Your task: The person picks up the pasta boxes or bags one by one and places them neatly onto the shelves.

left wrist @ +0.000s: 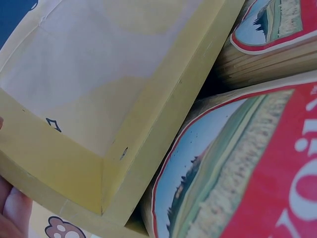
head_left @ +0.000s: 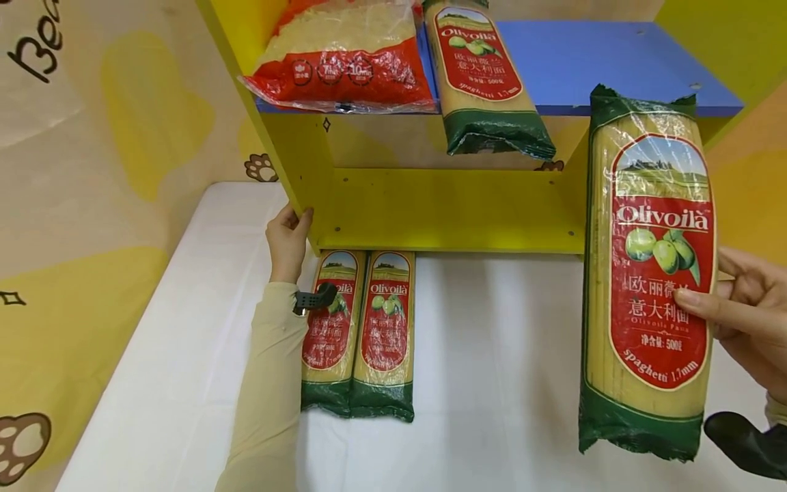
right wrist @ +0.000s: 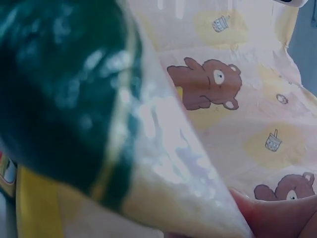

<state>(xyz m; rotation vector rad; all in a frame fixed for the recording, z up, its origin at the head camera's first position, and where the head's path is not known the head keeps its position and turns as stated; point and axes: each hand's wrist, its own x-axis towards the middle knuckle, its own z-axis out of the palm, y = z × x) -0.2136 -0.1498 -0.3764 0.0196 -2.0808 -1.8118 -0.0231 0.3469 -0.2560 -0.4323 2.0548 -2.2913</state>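
A person's right hand pinches an upright spaghetti packet by its edge, thumb in front, leaving most of the label uncovered. The left hand grips the yellow shelf unit's side panel, seemingly steadying it. The held packet extends leftward from the right fingers, above the white-covered bench, where two matching packets lie side by side.

Green-ended spaghetti pack in right hand, label upright
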